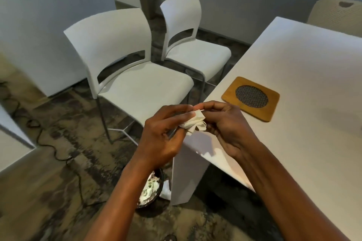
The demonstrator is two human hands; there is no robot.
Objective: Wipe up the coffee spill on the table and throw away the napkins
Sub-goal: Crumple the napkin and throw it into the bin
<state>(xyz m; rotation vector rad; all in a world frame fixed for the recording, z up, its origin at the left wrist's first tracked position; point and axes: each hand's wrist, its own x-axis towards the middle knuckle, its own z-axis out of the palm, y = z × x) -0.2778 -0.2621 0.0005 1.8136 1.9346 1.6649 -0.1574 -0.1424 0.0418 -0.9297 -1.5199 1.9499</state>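
A crumpled white napkin (pixel 195 124) with brownish stains is bunched between both hands, just off the near left corner of the white table (pixel 305 76). My left hand (pixel 163 133) curls its fingers round the napkin from the left. My right hand (pixel 225 123) pinches it from the right, fingertips meeting those of the left. Below my left forearm, on the floor by the table's leg, stands a dark bin (pixel 151 191) with white crumpled paper in it. No spill shows on the visible tabletop.
A wooden trivet (pixel 250 99) with a round mesh centre lies near the table's left edge. Two white chairs (pixel 137 76) (pixel 188 45) stand to the left of the table. Black cables (pixel 58 154) run over the patterned carpet. A white table leg (pixel 186 174) is beside the bin.
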